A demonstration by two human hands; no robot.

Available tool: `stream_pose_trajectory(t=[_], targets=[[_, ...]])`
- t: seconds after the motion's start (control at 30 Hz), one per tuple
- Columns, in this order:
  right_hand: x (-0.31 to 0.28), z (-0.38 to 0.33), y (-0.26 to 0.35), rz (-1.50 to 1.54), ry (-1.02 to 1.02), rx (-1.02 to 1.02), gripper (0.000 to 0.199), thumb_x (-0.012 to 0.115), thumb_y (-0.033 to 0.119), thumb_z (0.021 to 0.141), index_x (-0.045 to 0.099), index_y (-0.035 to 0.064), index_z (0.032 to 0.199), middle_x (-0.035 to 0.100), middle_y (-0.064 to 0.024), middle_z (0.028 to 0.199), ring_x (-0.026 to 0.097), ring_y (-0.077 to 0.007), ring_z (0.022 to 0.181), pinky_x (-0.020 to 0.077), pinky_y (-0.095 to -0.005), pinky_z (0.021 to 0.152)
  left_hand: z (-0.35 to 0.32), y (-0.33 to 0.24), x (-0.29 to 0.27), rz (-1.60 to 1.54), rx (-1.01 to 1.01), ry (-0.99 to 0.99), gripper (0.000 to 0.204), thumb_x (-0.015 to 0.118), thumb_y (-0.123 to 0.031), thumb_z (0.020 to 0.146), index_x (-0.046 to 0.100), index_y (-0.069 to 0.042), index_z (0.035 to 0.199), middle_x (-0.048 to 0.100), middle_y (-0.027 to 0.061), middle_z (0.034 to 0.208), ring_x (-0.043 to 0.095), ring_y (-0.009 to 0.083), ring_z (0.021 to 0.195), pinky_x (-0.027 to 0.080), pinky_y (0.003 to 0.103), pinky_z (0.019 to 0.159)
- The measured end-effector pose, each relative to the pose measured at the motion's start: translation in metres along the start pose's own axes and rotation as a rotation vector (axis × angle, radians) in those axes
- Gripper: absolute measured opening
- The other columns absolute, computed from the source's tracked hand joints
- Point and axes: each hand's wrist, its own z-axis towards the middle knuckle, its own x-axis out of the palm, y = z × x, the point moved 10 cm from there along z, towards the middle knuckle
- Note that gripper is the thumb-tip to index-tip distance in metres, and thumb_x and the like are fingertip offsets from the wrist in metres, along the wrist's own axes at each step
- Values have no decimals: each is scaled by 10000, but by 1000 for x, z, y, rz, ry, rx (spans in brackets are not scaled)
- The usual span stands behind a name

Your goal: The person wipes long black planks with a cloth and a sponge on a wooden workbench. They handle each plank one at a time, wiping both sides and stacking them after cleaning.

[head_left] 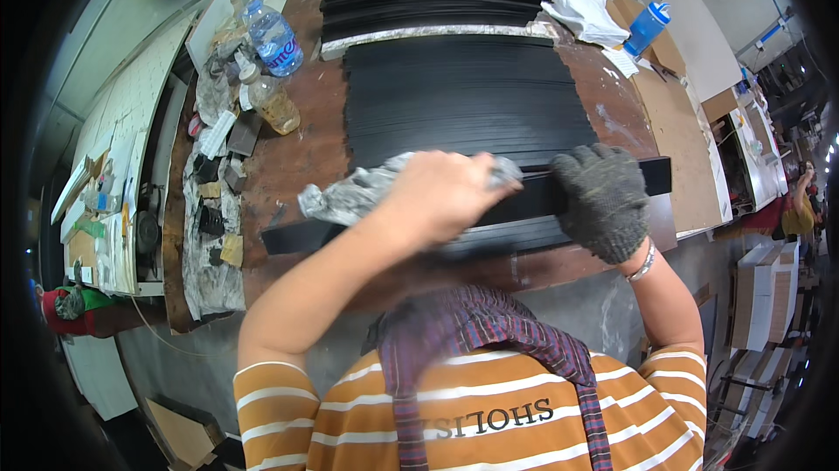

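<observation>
A long black strip lies crosswise near the table's front edge, in front of a wide row of similar black strips. My bare left hand is closed on a crumpled grey rag and presses it against the long strip near its middle. Part of the rag shows beyond the fingers, by the right hand. Wearing a dark grey knitted glove, my right hand grips the same strip toward its right end. The fingers on the strip's underside are hidden.
Behind the row lies another stack of black strips. A clear water bottle and a bottle of yellowish liquid stand at left, near small blocks. White cloth and a blue bottle occupy the far right.
</observation>
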Motion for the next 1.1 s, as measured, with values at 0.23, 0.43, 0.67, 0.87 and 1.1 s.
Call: stream_pose_trajectory(t=[0.23, 0.43, 0.67, 0.87, 1.1], targets=[[-4, -47, -62, -122, -72, 117, 313, 709, 71, 597, 639, 130, 897, 598, -82, 819, 598, -318, 813, 443, -439, 716, -71, 148, -22, -332, -570, -159, 461, 456, -457, 1046, 703, -73, 1112, 720, 109, 711, 740, 245, 693, 549, 393, 623], [31, -13, -12, 4, -92, 77, 257, 697, 91, 636, 645, 115, 886, 631, -100, 857, 608, -334, 836, 452, -450, 730, 30, 24, -30, -623, -8, -308, 665, 413, -621, 1006, 590, 16, 1076, 718, 224, 938, 726, 365, 877, 582, 461, 773], [28, -16, -10, 100, -173, 155, 241, 718, 128, 641, 664, 108, 875, 639, -95, 848, 619, -322, 831, 468, -445, 733, 24, -29, 35, 37, -20, 51, 510, 503, -453, 1011, 663, 31, 1035, 680, 200, 690, 695, 376, 667, 544, 467, 597], [53, -48, -20, 81, 35, 279, 271, 746, 155, 643, 670, 131, 902, 642, -79, 861, 635, -302, 885, 471, -449, 744, -30, 56, 11, 210, -86, -20, 411, 612, -406, 955, 700, -10, 1023, 667, 206, 682, 670, 387, 640, 522, 465, 578], [138, -83, 22, 499, 500, 252, 378, 762, 292, 700, 689, 83, 1007, 702, -172, 849, 690, -356, 801, 537, -446, 740, -45, 84, 5, 101, -57, -306, 318, 748, -292, 877, 656, -40, 1048, 690, 161, 758, 673, 376, 679, 525, 434, 615]])
